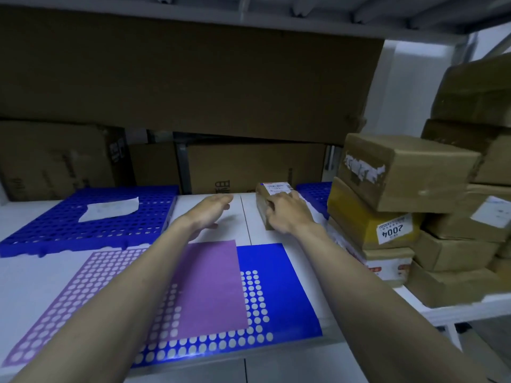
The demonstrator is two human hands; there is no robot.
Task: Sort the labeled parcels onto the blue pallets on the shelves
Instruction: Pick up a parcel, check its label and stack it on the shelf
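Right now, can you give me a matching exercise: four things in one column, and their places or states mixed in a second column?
1. left hand
2. right hand
3. white paper
4. label 2004

a. on the yellowish box
b. grips the small parcel
c. lies on the blue pallet
d. open, holds nothing

Pairs: 1-d, 2-b, 3-c, 4-a
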